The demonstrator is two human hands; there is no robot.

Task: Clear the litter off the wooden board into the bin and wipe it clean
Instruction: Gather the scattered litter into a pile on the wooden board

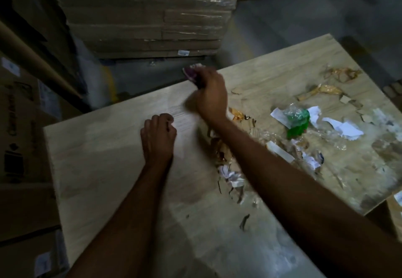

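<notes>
Right hand grips a purple-white wad at the wooden surface's far edge, left hand rests curled and empty, and the litter lies spread to their right, nearer the right hand.

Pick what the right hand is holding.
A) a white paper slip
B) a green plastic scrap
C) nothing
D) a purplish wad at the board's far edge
D: the right hand grips a purplish wad at the far edge of the board, while the green scrap lies apart from it among the litter.
</notes>
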